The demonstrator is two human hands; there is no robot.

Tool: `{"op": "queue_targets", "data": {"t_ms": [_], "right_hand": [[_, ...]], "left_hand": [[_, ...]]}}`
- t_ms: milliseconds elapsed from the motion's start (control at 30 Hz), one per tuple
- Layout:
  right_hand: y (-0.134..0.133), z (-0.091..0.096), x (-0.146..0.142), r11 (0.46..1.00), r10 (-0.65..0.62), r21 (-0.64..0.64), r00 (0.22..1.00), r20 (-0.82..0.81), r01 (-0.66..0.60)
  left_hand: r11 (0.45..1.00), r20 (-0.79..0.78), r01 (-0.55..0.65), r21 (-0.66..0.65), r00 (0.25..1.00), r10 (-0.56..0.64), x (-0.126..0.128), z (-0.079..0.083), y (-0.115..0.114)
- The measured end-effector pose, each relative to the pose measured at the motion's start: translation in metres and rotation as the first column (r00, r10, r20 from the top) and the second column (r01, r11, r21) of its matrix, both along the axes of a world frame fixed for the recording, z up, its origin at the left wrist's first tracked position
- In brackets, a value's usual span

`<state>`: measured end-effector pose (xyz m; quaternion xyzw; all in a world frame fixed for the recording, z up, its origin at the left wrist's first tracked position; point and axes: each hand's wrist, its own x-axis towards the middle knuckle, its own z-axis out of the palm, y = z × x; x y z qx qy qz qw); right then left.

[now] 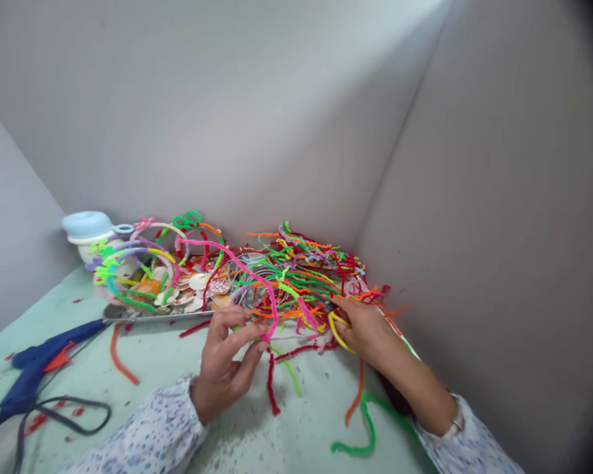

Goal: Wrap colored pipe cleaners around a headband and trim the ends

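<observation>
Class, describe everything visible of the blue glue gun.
The glue gun is blue and plastic-looking, with an orange-red trigger. It lies sideways on the pale green tabletop, tip pointing towards the metal tray; contact is unclear. A dark cord loops beside its handle. Neither the left hand nor the right hand touches it.

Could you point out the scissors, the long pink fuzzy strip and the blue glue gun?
Scissors [333, 329]: head view, on the yellow handle loop.
Long pink fuzzy strip [263, 281]: head view, on its curving middle.
Blue glue gun [33, 375]: head view, on its body.
</observation>
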<state>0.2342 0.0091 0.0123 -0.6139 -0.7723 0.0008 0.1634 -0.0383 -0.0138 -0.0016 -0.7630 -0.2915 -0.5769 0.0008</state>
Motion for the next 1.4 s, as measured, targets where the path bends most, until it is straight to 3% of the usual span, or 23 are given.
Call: {"op": "queue_targets", "data": {"t_ms": [133,233,333,433,567,667,767,900,1033,1167,1400], "right_hand": [[-0.002,-0.014,-0.016,0.993,0.099,-0.059,0.995,0.023,-0.098],[-0.005,-0.014,-0.021,0.994,0.102,-0.053,0.992,0.075,-0.098],[-0.012,0.002,-0.022,0.988,0.118,0.103,0.992,-0.04,-0.114],[-0.027,0.027,-0.029,0.916,0.268,0.372,0.92,-0.286,-0.151],[-0.05,0.044,-0.047,0.84,0.535,0.315,0.769,-0.351,-0.441],[-0.056,0.039,-0.058,0.826,0.564,0.229,0.745,-0.355,-0.516],[-0.054,0.031,-0.062,0.869,0.484,0.16,0.74,-0.467,-0.468],[-0.05,0.025,-0.065,0.929,0.232,-0.044,0.671,-0.704,-0.367],[-0.047,0.02,-0.07,0.918,0.025,-0.193,0.536,-0.844,-0.347],[-0.047,0.017,-0.072,0.895,-0.086,-0.241,0.385,-0.919,-0.375],[-0.046,0.017,-0.072,0.845,-0.2,-0.309,0.277,-0.94,-0.437]], "left_hand": [[1.0,-0.039,-0.016,0.002,0.999,0.016,0.003,0.0,-0.004],[0.999,-0.056,-0.026,-0.02,0.998,0.025,0.004,-0.004,-0.006],[0.999,-0.071,-0.019,-0.05,0.997,0.015,0.005,-0.01,-0.007],[0.998,-0.095,-0.006,-0.056,0.996,0.001,0.007,-0.013,-0.009],[0.998,-0.132,0.03,-0.057,0.991,-0.038,0.011,-0.014,-0.013],[0.995,-0.144,0.076,-0.064,0.986,-0.084,0.012,-0.015,-0.016],[0.991,-0.16,0.101,-0.092,0.98,-0.115,0.013,-0.017,-0.017],[0.978,-0.177,0.15,-0.142,0.969,-0.174,0.014,-0.018,-0.017],[0.956,-0.176,0.217,-0.199,0.951,-0.252,0.015,-0.019,-0.018],[0.919,-0.168,0.275,-0.281,0.929,-0.33,0.016,-0.018,-0.018],[0.894,-0.177,0.302,-0.33,0.911,-0.373,0.017,-0.014,-0.02]]}}
